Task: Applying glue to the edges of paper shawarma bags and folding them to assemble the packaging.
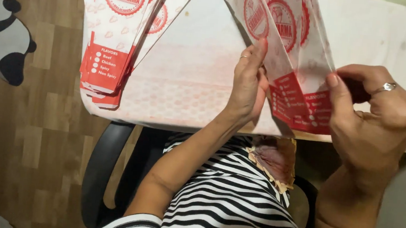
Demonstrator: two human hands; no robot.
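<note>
Your left hand (249, 81) and right hand (374, 115) each pinch the fanned paper wrappers (289, 63) above the tabletop (191, 79) edge. The thin sheets could slide apart or crease if either grip loosens; the stacked wrappers (117, 39) overhang nearby.

A stack of flat paper sleeves (122, 30) lies fanned at the upper left of the frame, white with a round red emblem and a red band at the narrow end. Upper centre-right, a few more of the same sleeves (290, 53) stand tilted (held between two hands).
</note>
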